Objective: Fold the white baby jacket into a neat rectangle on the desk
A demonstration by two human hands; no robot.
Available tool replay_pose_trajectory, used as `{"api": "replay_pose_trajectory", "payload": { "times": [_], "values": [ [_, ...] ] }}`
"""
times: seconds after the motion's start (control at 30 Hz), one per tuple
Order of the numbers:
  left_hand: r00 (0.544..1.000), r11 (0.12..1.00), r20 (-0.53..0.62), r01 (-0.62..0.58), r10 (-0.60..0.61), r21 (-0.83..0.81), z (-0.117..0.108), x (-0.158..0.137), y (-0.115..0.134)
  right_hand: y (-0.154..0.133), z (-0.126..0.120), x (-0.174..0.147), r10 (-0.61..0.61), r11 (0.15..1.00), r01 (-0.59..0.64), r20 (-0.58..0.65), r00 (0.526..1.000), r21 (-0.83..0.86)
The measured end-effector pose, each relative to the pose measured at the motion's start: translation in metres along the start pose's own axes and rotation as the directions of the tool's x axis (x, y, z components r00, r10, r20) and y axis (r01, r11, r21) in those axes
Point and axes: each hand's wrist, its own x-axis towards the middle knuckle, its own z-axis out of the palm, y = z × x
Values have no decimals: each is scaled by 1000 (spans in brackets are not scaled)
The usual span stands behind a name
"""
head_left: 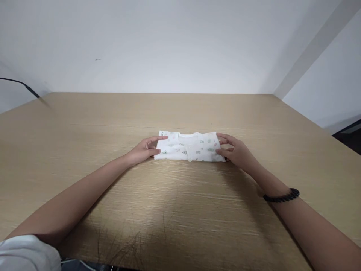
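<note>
A white baby shirt (194, 147) with small green, pink and grey prints lies folded into a wide, flat strip on the table. Its neckline faces the far side, and a front seam runs down near the middle. My left hand (145, 149) grips the left end, with a finger and the thumb resting on the cloth. At the opposite end, my right hand (235, 152) has its thumb on top of the shirt, while its other fingers are at the right edge, partly hidden by the cloth.
The light wood-grain table (175, 210) runs back to a white wall (180, 49). A black cable (29, 90) hangs over the far left corner. Beyond the right edge sits a dark object (349, 133). Strands of hair cross the lower view.
</note>
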Motion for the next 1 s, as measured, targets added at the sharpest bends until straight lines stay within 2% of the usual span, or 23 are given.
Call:
{"api": "replay_pose_trajectory", "payload": {
  "times": [0.1, 0.2, 0.27, 0.43, 0.5, 0.63, 0.7, 0.83, 0.9, 1.0],
  "values": [
    [1000, 997, 23, -14, 12, 74, -2, -3, 4, -3, -2, -2, -34, 999, 32, 69, 997, 29],
    [994, 994, 68, -88, 83, 67, -2, -3, 4, -5, -4, -3, -13, 999, 19, 120, 993, -47],
    [989, 992, 95, -116, 111, 41, -1, -2, 1, -5, -5, -4, -6, 997, 14, 113, 994, -71],
    [987, 992, 108, -123, 117, 43, -1, 4, -13, -3, -4, -1, -99, 994, 101, 74, 992, -29],
    [990, 989, 77, -122, 116, 80, -1, 6, -17, -1, -4, 1, -82, 994, 89, 107, 991, -63],
    [990, 966, -88, -85, 110, 243, 1, 6, -19, 6, -3, 4, -49, 976, 75, 128, 991, -205],
    [986, 948, -140, -47, 95, 313, 1, 6, -17, 8, -1, 5, -109, 952, 130, 93, 990, -275],
    [983, 909, -171, 9, 68, 416, -1, 4, -15, 8, 5, 2, -205, 882, 212, 63, 977, -422],
    [977, 863, -175, -15, 119, 505, 1, 2, -11, 5, 6, -2, -208, 821, 220, 83, 975, -527],
    [943, 734, -185, -83, 277, 674, 10, -3, -2, -2, 9, -8, -192, 717, 177, 54, 980, -675]
  ]
}}
